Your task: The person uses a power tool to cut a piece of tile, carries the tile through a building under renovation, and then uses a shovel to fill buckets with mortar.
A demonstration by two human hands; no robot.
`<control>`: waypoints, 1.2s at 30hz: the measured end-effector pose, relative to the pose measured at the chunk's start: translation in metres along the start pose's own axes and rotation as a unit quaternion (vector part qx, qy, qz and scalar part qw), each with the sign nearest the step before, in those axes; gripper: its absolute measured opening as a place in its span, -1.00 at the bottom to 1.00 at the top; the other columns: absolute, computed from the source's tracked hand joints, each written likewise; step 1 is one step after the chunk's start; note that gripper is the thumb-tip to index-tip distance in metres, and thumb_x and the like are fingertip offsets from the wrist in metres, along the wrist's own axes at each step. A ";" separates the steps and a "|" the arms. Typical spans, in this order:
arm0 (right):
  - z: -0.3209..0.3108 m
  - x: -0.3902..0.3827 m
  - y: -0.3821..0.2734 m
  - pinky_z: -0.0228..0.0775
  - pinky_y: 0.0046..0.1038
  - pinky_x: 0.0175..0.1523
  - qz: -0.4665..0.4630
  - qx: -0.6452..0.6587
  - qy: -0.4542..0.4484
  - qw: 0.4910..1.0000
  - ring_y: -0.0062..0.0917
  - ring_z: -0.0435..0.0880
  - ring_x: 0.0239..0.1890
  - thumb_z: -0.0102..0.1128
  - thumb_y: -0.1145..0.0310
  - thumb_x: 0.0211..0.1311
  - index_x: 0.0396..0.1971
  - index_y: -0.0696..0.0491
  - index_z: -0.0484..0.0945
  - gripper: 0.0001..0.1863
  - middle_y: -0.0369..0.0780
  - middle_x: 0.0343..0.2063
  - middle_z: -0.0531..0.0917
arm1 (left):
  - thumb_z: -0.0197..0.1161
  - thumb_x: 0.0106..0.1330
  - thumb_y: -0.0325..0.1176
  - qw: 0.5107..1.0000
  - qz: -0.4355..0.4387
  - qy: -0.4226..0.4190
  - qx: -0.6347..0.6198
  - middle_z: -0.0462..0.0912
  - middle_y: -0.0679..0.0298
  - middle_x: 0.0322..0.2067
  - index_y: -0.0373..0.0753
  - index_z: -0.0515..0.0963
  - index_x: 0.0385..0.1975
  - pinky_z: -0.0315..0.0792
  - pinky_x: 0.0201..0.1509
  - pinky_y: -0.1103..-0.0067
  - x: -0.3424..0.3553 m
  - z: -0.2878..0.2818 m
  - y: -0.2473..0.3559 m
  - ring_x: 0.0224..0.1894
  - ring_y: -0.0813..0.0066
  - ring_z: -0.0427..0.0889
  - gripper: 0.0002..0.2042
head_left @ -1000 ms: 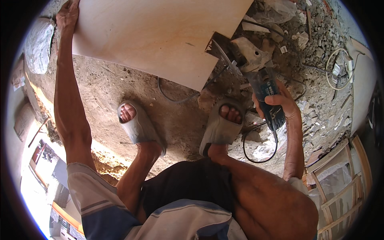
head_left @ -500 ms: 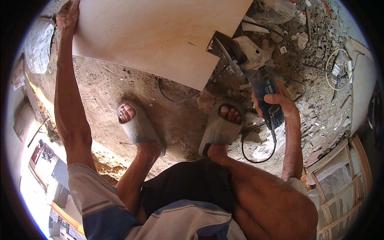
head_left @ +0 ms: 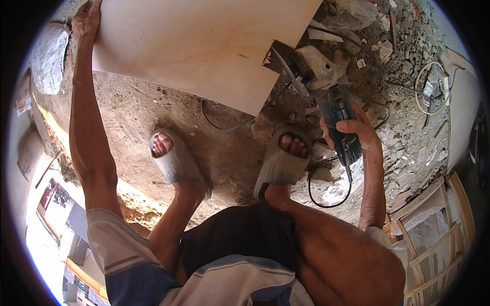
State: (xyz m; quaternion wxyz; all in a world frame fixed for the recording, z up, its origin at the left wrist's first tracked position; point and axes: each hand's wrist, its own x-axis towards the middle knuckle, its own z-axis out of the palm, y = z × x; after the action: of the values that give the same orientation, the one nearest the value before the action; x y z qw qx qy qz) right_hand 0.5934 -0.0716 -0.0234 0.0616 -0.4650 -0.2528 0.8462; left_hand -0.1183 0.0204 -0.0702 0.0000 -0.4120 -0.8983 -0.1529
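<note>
My right hand [head_left: 361,133] is wrapped round the dark blue body of an angle grinder [head_left: 339,109]. Its disc [head_left: 287,70] and pale guard [head_left: 321,66] point up and left, with the disc beside a square notch in the near right corner of a large cream tile [head_left: 204,43]. Whether the disc touches the tile I cannot tell. At the tile's far left edge my left hand [head_left: 87,19] is closed on the rim, its fingertips partly hidden. A black power cord [head_left: 332,205] loops from the grinder's rear end.
My sandalled feet [head_left: 171,153] stand on dusty ground just before the tile. Broken rubble [head_left: 408,56] and clear plastic sheeting [head_left: 357,15] lie to the right. A wooden frame [head_left: 434,245] leans at lower right, and a pale cable loop [head_left: 433,87] lies at far right.
The grinder's disc end has shifted very slightly up and left along the notch. My left hand and the tile have stayed in place.
</note>
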 end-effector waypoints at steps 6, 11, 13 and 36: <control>0.000 -0.001 0.003 0.63 -0.38 -0.50 0.008 0.000 0.013 1.000 -0.41 0.75 -0.56 0.52 0.19 0.05 0.06 0.18 0.53 -0.39 -0.09 -0.39 0.72 | 0.25 0.03 0.68 1.000 0.003 -0.005 0.020 0.66 -0.06 0.26 -0.24 0.56 0.38 0.40 0.47 0.28 0.008 -0.003 -0.007 0.34 0.02 0.61 0.13; -0.002 -0.001 -0.001 0.63 -0.37 -0.50 0.005 -0.014 0.002 1.000 -0.41 0.75 -0.56 0.52 0.18 0.05 0.06 0.18 0.52 -0.38 -0.09 -0.38 0.72 | 0.26 0.04 0.67 1.000 -0.001 -0.004 0.001 0.67 -0.06 0.25 -0.26 0.55 0.37 0.41 0.45 0.27 0.000 -0.001 0.002 0.34 0.03 0.61 0.13; -0.003 0.000 -0.001 0.63 -0.37 -0.50 0.000 -0.014 -0.014 1.000 -0.42 0.75 -0.56 0.52 0.18 0.05 0.06 0.18 0.51 -0.38 -0.09 -0.38 0.72 | 0.26 0.03 0.67 1.000 -0.002 -0.003 0.004 0.67 -0.07 0.25 -0.26 0.56 0.37 0.42 0.45 0.28 0.002 -0.002 0.000 0.35 0.03 0.60 0.13; -0.001 -0.027 -0.001 0.61 -0.36 -0.52 -0.013 -0.018 0.033 0.999 -0.37 0.72 -0.61 0.57 0.18 -0.03 0.03 0.25 0.53 -0.33 -0.04 -0.46 0.70 | 0.19 0.44 0.34 0.998 0.058 0.011 -0.020 0.66 -0.22 -0.01 -0.51 0.62 0.06 0.49 0.16 0.20 -0.052 -0.031 0.070 0.03 -0.01 0.65 -0.20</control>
State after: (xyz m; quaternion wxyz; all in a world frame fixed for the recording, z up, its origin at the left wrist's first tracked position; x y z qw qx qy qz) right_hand 0.6094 -0.0796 -0.0031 0.0730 -0.4900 -0.2717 0.8251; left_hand -0.0358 0.0166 -0.0278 0.0108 -0.4614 -0.8697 -0.1752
